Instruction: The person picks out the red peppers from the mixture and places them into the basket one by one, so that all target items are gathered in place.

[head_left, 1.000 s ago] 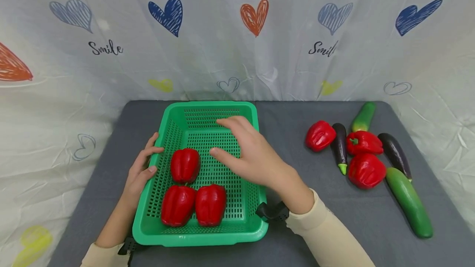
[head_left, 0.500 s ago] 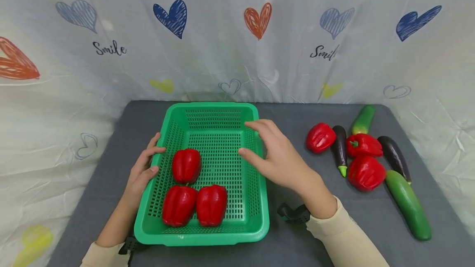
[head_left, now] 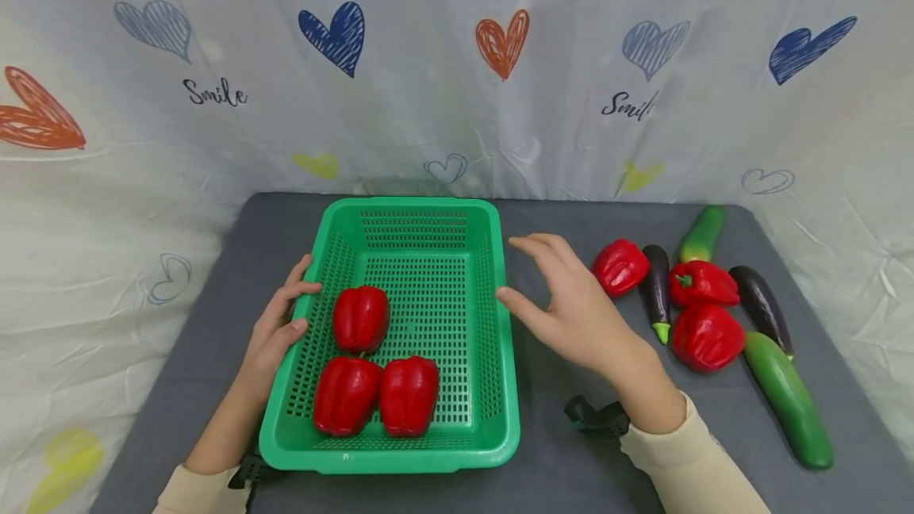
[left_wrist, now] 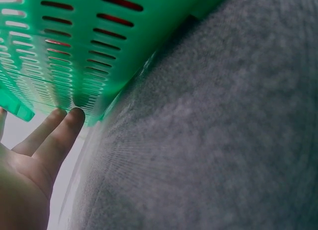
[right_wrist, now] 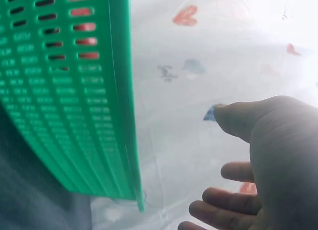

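Head view: green basket (head_left: pixel 389 461) sits left of centre on the gray table (head_left: pixel 557 482). Inside: rear pepper (head_left: pixel 360 320), front-left pepper (head_left: pixel 346 397), front-right pepper (head_left: pixel 409 396), all red, bunched at left and near end. Left hand (head_left: pixel 274 324) rests on basket's left rim, fingers extended, not clenched. Right hand (head_left: pixel 571 304) just off the right rim, released, holding nothing, black wrist strap (head_left: pixel 600 419) below it.

Right side is crowded. Lone pepper (head_left: pixel 620 268) nearest right hand, then slim eggplant (head_left: pixel 655 284) standing between it and stemmed pepper (head_left: pixel 703 284). Lower pepper (head_left: pixel 708 338) in front of that one; short cucumber (head_left: pixel 703 234) behind. Far eggplant (head_left: pixel 762 304) and long cucumber (head_left: pixel 789 399) flank the outer edge. White curtain (head_left: pixel 428 46) backs everything.

Left wrist: straight fingers against slotted outer wall; red shows through slots.

Right wrist: thumb and fingers apart, clear of basket wall, curtain behind.
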`<state>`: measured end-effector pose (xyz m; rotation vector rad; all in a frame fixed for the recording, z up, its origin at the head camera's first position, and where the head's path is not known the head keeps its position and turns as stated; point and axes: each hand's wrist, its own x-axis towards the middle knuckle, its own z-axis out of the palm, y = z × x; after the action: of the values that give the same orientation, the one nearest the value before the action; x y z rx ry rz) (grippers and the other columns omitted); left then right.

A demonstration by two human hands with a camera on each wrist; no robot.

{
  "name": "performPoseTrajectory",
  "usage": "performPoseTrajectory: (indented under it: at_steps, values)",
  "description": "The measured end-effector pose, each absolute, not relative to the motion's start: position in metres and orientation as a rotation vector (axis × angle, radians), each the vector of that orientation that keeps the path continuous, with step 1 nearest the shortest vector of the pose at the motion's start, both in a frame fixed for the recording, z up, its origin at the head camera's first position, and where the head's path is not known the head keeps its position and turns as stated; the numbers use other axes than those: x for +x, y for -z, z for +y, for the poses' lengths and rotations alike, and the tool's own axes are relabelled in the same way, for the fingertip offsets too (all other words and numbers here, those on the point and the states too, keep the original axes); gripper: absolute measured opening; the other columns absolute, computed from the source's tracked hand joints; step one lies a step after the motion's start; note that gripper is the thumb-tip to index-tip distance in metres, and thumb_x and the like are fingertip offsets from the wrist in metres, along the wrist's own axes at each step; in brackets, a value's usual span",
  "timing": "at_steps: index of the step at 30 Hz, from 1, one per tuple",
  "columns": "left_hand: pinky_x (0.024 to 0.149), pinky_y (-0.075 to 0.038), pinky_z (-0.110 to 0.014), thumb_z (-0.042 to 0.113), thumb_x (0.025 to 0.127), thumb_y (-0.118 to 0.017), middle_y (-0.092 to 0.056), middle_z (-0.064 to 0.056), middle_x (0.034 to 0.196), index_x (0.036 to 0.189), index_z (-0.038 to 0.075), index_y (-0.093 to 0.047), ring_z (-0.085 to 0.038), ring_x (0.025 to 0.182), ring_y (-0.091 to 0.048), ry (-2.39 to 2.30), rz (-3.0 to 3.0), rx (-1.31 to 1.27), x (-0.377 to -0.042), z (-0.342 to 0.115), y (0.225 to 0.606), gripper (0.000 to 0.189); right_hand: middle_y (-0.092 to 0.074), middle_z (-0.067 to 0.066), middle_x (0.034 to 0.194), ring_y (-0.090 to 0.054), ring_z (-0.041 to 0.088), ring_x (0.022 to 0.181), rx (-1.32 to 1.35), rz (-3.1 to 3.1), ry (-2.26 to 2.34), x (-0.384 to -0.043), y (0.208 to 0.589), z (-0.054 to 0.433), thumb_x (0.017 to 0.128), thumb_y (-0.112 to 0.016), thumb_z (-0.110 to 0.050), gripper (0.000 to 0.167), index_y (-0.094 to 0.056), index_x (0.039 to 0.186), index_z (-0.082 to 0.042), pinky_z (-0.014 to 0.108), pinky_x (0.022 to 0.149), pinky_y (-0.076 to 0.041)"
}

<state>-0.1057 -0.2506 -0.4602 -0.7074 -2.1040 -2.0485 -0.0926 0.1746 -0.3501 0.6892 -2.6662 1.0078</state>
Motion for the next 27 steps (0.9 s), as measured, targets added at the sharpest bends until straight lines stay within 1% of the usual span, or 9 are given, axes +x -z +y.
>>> performPoseTrajectory:
  at_steps: [3,8,11,12,15,18,20,24,27]
  values:
    - [0.123,-0.022,-0.031,-0.004,0.105,-0.044,-0.022,-0.020,0.179,0.143,-0.019,-0.047,-0.028,0.167,-0.014,2.048,-2.107,-0.700,-0.106,-0.251,0.460,0.042,-0.053,0.007,0.155,-0.051,0.025,0.142,0.639,-2.683,-0.971,-0.091,0.350,0.184,0.099,-0.082,-0.032,0.068,-0.054,0.156,-0.009,0.054,0.107,-0.054]
    - [0.123,-0.023,-0.031,-0.005,0.104,-0.043,-0.023,-0.017,0.179,0.143,-0.019,-0.047,-0.027,0.167,-0.015,2.053,-2.112,-0.683,-0.105,-0.251,0.461,0.041,-0.052,0.010,0.156,-0.051,0.029,0.142,0.572,-2.708,-0.915,-0.090,0.352,0.200,0.099,-0.082,-0.032,0.069,-0.053,0.157,-0.009,0.057,0.106,-0.054]
    - [0.122,-0.023,-0.030,-0.006,0.104,-0.042,-0.024,-0.016,0.180,0.143,-0.018,-0.047,-0.026,0.166,-0.015,2.063,-2.103,-0.686,-0.106,-0.251,0.462,0.041,-0.053,0.012,0.154,-0.052,0.031,0.140,0.549,-2.712,-0.876,-0.087,0.354,0.211,0.099,-0.081,-0.030,0.068,-0.053,0.157,-0.008,0.059,0.106,-0.054]
    - [0.122,-0.023,-0.030,-0.006,0.104,-0.042,-0.023,-0.017,0.180,0.143,-0.019,-0.047,-0.027,0.167,-0.014,2.064,-2.094,-0.701,-0.106,-0.250,0.462,0.041,-0.053,0.012,0.154,-0.055,0.031,0.136,0.543,-2.714,-0.863,-0.087,0.354,0.215,0.099,-0.082,-0.029,0.068,-0.053,0.157,-0.007,0.058,0.103,-0.055]
    - [0.122,-0.023,-0.030,-0.007,0.104,-0.041,-0.024,-0.015,0.180,0.142,-0.017,-0.048,-0.026,0.166,-0.015,2.071,-2.079,-0.715,-0.107,-0.250,0.463,0.041,-0.053,0.011,0.153,-0.055,0.030,0.134,0.520,-2.722,-0.825,-0.084,0.356,0.224,0.099,-0.082,-0.030,0.068,-0.053,0.157,-0.009,0.058,0.102,-0.055]
    - [0.122,-0.023,-0.030,-0.008,0.104,-0.040,-0.023,-0.017,0.179,0.143,-0.016,-0.049,-0.027,0.166,-0.014,2.069,-2.059,-0.747,-0.107,-0.250,0.465,0.041,-0.053,0.011,0.154,-0.054,0.031,0.135,0.494,-2.728,-0.814,-0.083,0.357,0.232,0.099,-0.082,-0.029,0.068,-0.053,0.157,-0.009,0.059,0.102,-0.054]
    - [0.122,-0.024,-0.030,-0.007,0.104,-0.041,-0.025,-0.014,0.179,0.143,-0.015,-0.050,-0.026,0.166,-0.015,2.071,-2.060,-0.739,-0.108,-0.250,0.466,0.041,-0.053,0.012,0.154,-0.051,0.033,0.140,0.471,-2.730,-0.824,-0.082,0.357,0.237,0.098,-0.083,-0.028,0.069,-0.053,0.157,-0.009,0.062,0.104,-0.053]
    - [0.123,-0.023,-0.031,-0.006,0.103,-0.042,-0.024,-0.016,0.180,0.142,-0.018,-0.049,-0.027,0.166,-0.015,2.057,-2.079,-0.725,-0.108,-0.251,0.467,0.041,-0.052,0.015,0.155,-0.050,0.038,0.140,0.425,-2.716,-0.854,-0.082,0.354,0.245,0.095,-0.086,-0.028,0.073,-0.053,0.157,-0.007,0.068,0.101,-0.053]
    - [0.123,-0.023,-0.032,-0.005,0.103,-0.043,-0.023,-0.018,0.179,0.142,-0.019,-0.048,-0.028,0.166,-0.015,2.039,-2.089,-0.721,-0.109,-0.252,0.469,0.041,-0.052,0.016,0.155,-0.050,0.039,0.140,0.404,-2.691,-0.869,-0.082,0.352,0.249,0.094,-0.087,-0.026,0.074,-0.053,0.157,-0.007,0.069,0.099,-0.053]
